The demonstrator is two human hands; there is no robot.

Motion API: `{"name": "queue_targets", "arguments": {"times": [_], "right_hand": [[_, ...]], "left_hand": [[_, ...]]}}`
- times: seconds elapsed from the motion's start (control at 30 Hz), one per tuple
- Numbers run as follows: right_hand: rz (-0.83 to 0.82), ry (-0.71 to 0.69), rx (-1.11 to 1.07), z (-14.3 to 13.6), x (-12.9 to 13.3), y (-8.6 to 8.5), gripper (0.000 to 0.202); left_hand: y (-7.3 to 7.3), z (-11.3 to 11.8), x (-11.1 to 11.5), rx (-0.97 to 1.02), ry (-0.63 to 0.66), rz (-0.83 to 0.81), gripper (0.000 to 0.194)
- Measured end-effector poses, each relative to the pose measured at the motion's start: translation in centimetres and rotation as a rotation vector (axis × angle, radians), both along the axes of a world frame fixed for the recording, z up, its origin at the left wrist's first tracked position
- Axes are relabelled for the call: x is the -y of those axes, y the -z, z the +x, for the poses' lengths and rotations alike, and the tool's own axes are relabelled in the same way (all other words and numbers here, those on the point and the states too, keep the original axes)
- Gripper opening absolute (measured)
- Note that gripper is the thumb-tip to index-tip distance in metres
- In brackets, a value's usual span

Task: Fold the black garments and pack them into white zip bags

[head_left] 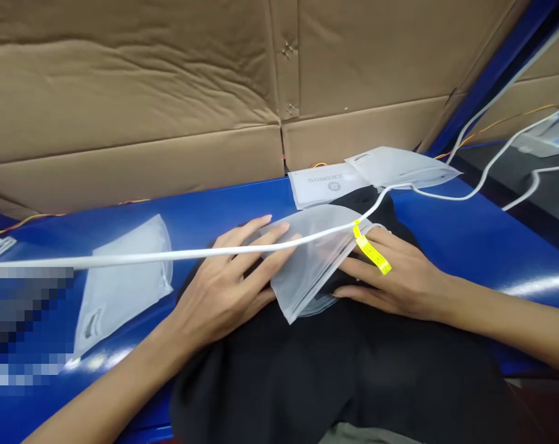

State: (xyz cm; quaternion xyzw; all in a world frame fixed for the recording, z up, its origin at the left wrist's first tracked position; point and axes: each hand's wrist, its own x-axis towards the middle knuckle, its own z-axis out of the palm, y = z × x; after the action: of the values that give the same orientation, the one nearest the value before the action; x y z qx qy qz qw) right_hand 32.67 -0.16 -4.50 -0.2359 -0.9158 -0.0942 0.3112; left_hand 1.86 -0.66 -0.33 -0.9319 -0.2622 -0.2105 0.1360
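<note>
A translucent plastic zip bag [307, 246] lies bent over dark fabric, its zip edge slanting down towards me. My left hand [233, 277] rests at its left side, fingers stretched and spread, fingertips touching the film. From the right, my right hand [395, 271] reaches to the bag's zip edge with fingers extended and apart; some fingertips are hidden by the bag and the label. Beneath both hands is a black cloth item [335, 357]. Passing above the hands, a white cable [205, 253] carries a yellow label [372, 254].
Another translucent bag [126, 277] lies on the blue table [205, 206] to the left. At the back are a printed white packet [319, 185] and a further pouch [404, 166]. Cardboard panels [168, 80] stand behind. More white cables [492, 160] run off right.
</note>
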Motion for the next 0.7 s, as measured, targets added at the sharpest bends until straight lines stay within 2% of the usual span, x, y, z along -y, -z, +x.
{"name": "queue_targets", "arguments": {"times": [0.17,0.3,0.37,0.57,0.7], "right_hand": [[0.014,0.068,-0.012,-0.4,0.5,0.1,0.038],[0.005,0.076,-0.008,-0.6,1.1,0.0,0.060],[0.056,0.069,0.000,-0.7,1.1,-0.1,0.062],[0.249,-0.023,-0.036,-0.4,0.4,-0.4,0.019],[0.235,-0.038,-0.107,-0.3,0.4,0.2,0.017]], "left_hand": [[0.3,0.0,-0.1,-0.078,0.010,0.022,0.054],[0.1,0.0,0.4,-0.089,0.012,0.087,0.050],[0.1,0.1,0.5,-0.097,0.014,0.109,0.049],[0.2,0.6,0.3,-0.065,-0.023,0.111,0.041],[0.0,0.8,0.2,-0.043,0.000,0.095,0.038]]}}
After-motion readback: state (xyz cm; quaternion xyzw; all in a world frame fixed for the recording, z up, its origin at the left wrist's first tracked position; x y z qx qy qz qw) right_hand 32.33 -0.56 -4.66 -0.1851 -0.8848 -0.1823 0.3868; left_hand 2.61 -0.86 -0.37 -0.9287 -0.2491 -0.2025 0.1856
